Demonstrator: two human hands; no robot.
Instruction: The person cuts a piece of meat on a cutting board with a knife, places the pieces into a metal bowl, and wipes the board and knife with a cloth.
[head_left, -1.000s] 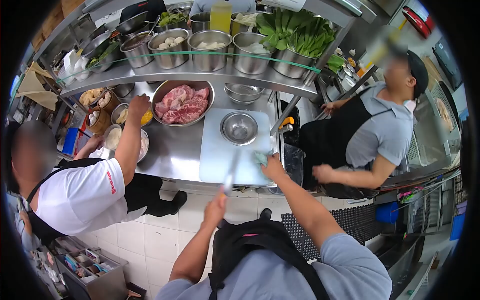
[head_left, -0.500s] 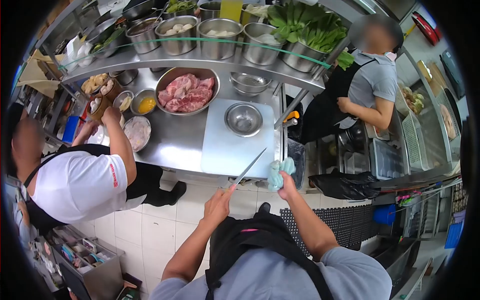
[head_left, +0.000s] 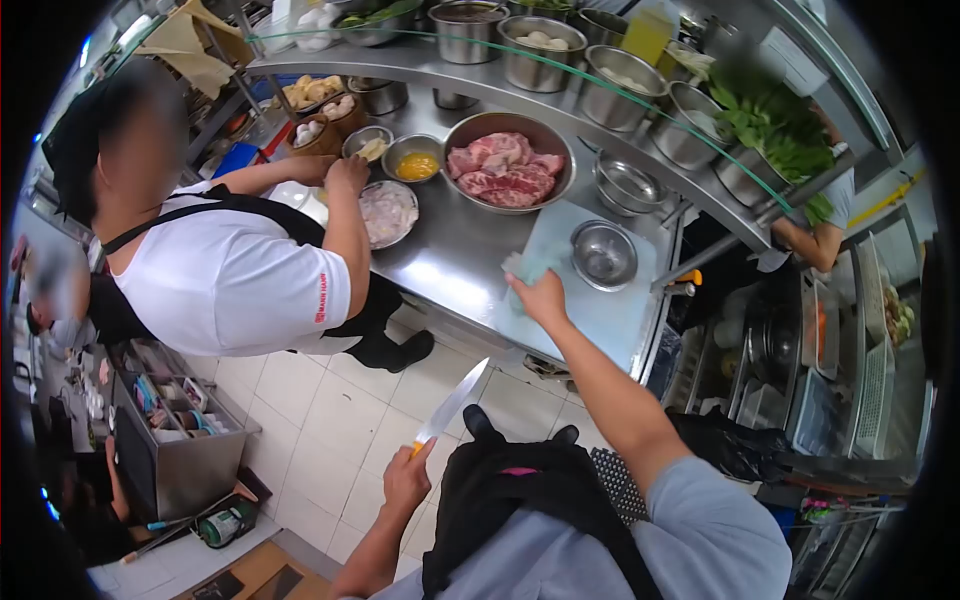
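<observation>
My left hand [head_left: 407, 478] is wrapped round the yellow handle of a kitchen knife [head_left: 455, 403]. Its broad blade points up and away, over the floor in front of the worktop. My right hand [head_left: 541, 297] reaches across to the left side of a white cutting board [head_left: 617, 328], with a pale green cloth [head_left: 527, 268] bunched under its fingers; the cloth is partly blurred. Behind it on the board stands a metal bowl [head_left: 604, 254]. A large steel bowl of raw meat [head_left: 506, 170] sits just beyond the board.
A co-worker in a white shirt [head_left: 235, 270] stands close on the left, hands by small bowls. Beaten egg [head_left: 417, 166] and a bowl of pale food [head_left: 387, 214] are nearby. A shelf [head_left: 560, 110] with pots overhangs the worktop. Another person [head_left: 812, 245] is partly hidden at right.
My right hand has moved the cloth from the board's front right corner onto its left side. My left hand has lowered the knife away from the board. The view has turned left.
</observation>
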